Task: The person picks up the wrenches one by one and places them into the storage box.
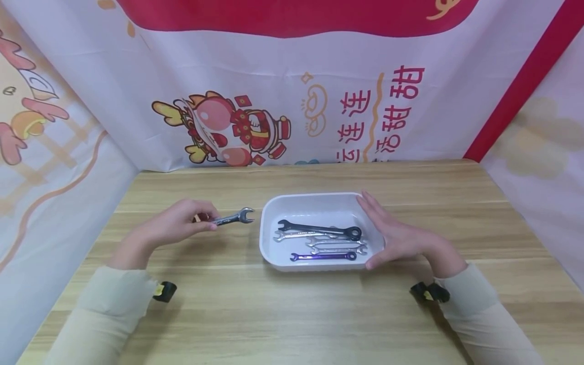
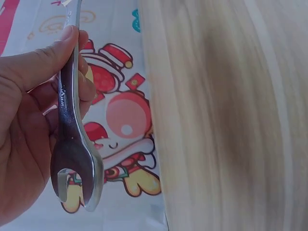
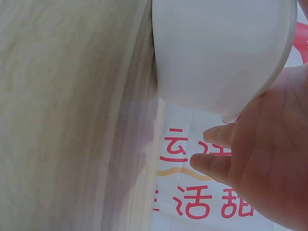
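Note:
My left hand (image 1: 180,220) pinches a silver open-ended wrench (image 1: 234,217) between thumb and fingers, left of a white tub (image 1: 269,248) and above the table. The wrench's open jaw points right, toward the tub. In the left wrist view the wrench (image 2: 70,110) hangs jaw-down in the palm. My right hand (image 1: 401,241) rests against the tub's right end, thumb at the near corner and straight, spread fingers at the far corner. Inside the tub lie a black wrench (image 1: 319,229), a purple wrench (image 1: 321,257) and several silver wrenches (image 1: 337,250).
The tub stands on a wood-grain table (image 1: 292,314). A printed cloth (image 1: 292,66) with cartoon figures and red characters hangs behind the table, with more cloth on both sides. Black wrist cameras (image 1: 165,291) sit at both cuffs.

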The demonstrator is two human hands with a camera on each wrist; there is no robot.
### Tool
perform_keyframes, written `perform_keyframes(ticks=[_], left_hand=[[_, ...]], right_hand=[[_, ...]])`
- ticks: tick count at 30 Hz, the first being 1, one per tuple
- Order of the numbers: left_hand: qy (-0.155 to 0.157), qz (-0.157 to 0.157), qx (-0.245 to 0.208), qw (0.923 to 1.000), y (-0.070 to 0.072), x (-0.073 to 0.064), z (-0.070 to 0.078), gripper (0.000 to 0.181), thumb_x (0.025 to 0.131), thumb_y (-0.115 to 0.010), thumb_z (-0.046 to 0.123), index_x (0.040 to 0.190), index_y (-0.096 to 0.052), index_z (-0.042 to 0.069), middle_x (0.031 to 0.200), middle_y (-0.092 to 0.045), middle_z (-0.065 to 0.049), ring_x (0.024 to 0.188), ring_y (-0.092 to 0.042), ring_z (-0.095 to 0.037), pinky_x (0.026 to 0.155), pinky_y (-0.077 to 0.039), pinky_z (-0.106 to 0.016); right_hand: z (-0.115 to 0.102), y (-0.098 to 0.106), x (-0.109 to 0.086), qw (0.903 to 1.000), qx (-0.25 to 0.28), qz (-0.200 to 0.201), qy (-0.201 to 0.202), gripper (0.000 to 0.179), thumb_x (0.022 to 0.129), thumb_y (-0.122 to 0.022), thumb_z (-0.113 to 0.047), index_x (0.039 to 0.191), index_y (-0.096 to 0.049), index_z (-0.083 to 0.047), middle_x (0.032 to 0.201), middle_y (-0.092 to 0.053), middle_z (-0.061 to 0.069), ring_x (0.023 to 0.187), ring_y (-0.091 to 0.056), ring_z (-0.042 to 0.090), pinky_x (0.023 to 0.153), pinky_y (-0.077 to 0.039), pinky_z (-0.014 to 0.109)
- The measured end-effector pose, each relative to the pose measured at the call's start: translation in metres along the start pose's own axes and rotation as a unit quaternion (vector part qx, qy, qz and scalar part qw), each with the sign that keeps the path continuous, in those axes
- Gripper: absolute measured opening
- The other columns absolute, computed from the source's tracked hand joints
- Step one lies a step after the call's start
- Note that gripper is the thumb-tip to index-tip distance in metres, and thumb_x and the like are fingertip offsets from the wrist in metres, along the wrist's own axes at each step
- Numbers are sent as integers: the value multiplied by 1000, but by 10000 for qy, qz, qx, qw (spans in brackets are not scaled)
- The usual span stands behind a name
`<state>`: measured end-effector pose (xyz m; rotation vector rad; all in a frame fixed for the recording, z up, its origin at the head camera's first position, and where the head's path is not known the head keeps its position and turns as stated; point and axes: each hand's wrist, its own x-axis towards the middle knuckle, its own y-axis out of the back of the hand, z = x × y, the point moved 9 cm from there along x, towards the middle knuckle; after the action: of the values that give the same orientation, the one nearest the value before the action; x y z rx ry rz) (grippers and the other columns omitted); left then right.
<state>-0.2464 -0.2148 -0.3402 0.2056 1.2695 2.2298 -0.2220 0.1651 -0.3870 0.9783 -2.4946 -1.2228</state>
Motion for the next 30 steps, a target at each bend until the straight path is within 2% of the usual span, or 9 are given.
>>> perform_keyframes(ticks=[4, 10, 17, 30], left_hand=[[-83, 42, -31, 10000, 1, 7, 9, 9, 92, -70, 12, 99, -73, 16, 91, -70, -2, 83, -60, -17, 76, -55, -29], [-203, 144, -9, 9997, 3, 20, 24, 10, 91, -73, 15, 100, -74, 18, 90, -70, 4, 85, -61, -17, 81, -56, -33], [-308, 95, -57, 9995, -1, 37, 42, 11, 91, -73, 19, 102, -74, 20, 93, -71, 4, 88, -62, -17, 85, -57, -35], [-905, 73, -64, 9958, -9, 66, 86, 16, 92, -71, 20, 108, -73, 19, 100, -72, 5, 89, -61, -16, 81, -56, -31]], right_hand=[[1, 0, 0, 10000, 24, -11, -3, 142, 66, -90, -43, 159, 13, -14, 164, 27, 12, 151, 12, 47, 115, -14, 70], [3, 0, -1, 10000, 35, -15, -53, 141, 66, -89, -43, 159, 14, -16, 164, 27, 10, 152, 12, 46, 116, -14, 70], [3, 0, 0, 10000, 41, -28, -57, 140, 67, -89, -44, 159, 13, -16, 165, 27, 9, 152, 12, 46, 115, -15, 70], [3, 0, 1, 9999, 20, -59, -82, 142, 66, -90, -43, 159, 14, -15, 164, 27, 11, 151, 12, 46, 115, -15, 70]])
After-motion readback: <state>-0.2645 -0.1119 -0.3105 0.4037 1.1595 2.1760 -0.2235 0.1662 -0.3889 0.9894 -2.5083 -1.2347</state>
